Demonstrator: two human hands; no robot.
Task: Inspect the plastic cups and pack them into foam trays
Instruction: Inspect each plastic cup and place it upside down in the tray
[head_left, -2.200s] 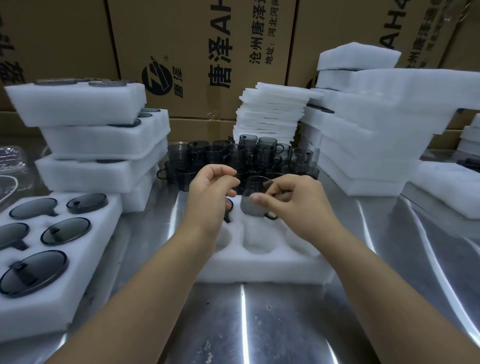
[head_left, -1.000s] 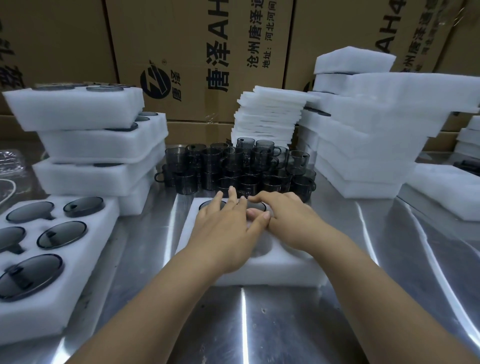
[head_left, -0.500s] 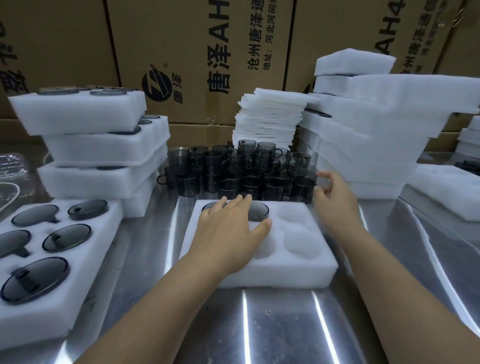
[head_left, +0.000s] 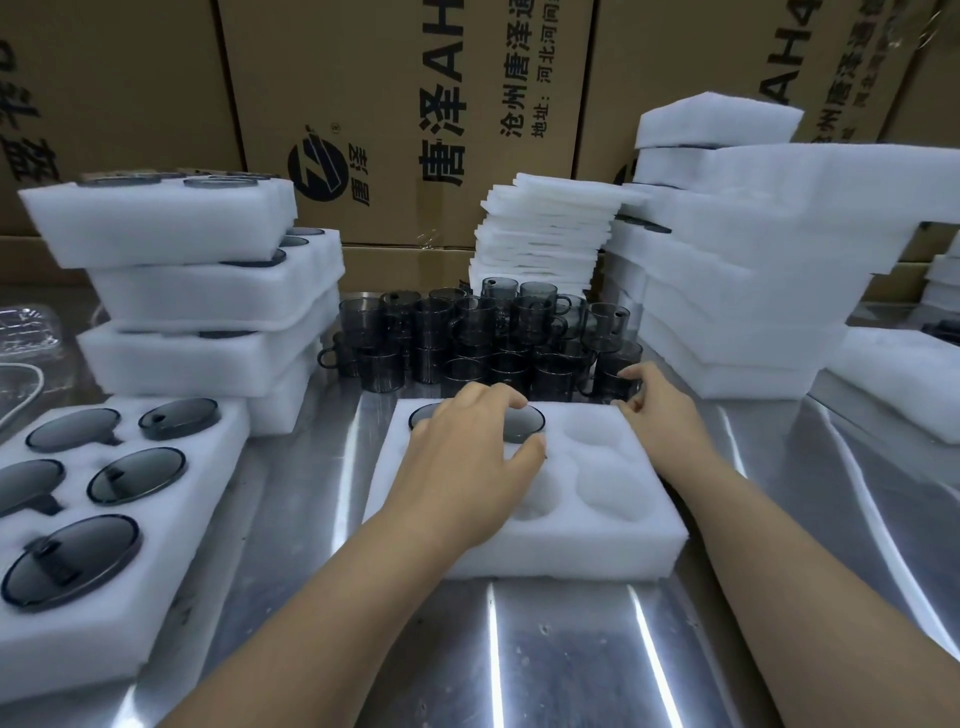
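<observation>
I found the tray (head_left: 571, 551) at centre frame on the desk (head_left: 545, 665). The left hand (head_left: 467, 462) lay open across it, fingers relaxed over two seated cups (head_left: 525, 427) in its upper-left pockets. The right hand (head_left: 657, 410) sat at the tray's upper-right corner, fingers curled at the end cup (head_left: 610, 382); I could not tell whether it gripped. The loose cups (head_left: 467, 332) stood clustered just above the tray, between the left stack (head_left: 197, 312) and right stack (head_left: 753, 291) of foam.
</observation>
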